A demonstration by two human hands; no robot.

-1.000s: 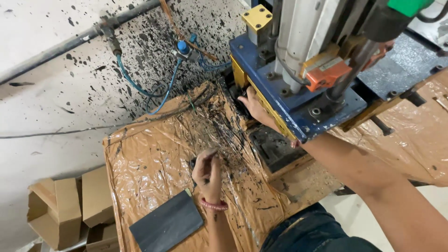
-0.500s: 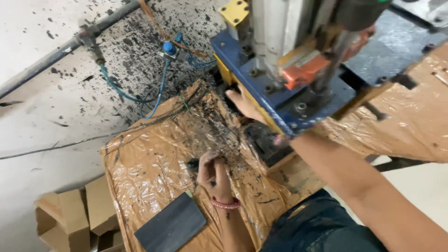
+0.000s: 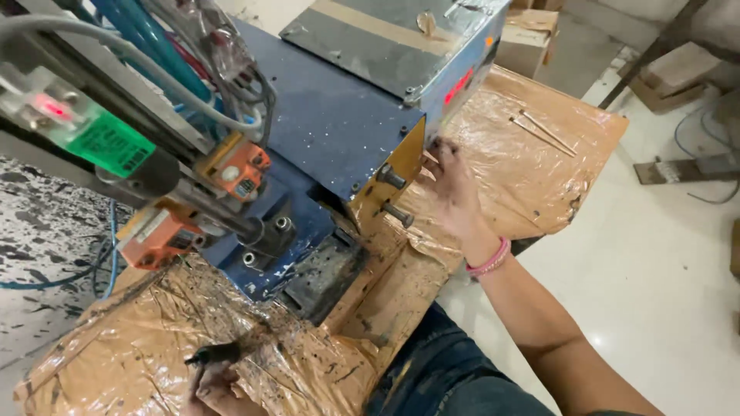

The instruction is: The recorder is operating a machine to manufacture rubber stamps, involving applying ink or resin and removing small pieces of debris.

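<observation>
The right hand (image 3: 453, 189) is reaching out with its fingers (image 3: 439, 154) spread open and is lying flat against the yellow side panel (image 3: 397, 173) of the blue press machine (image 3: 339, 123), with the fingertips touching the panel's edge just below the grey metal box (image 3: 393, 38). Two dark bolts (image 3: 395, 196) are sticking out of that panel just beside the palm, on the thumb side. A pink band (image 3: 488, 260) is circling the wrist. The left hand (image 3: 216, 385) is showing only partly at the bottom edge; its fingers are curling closed around a small black piece (image 3: 212, 353), which is resting on the tape-wrapped brown table cover (image 3: 139, 347) right above the knuckles. Ink spatter is darkening the cover all round those fingers. Two thin metal rods (image 3: 543, 132) are lying on the cover well beyond the right fingertips. Orange sensor blocks (image 3: 231, 173) are sitting on the machine's column, far to the left of the right hand.
</observation>
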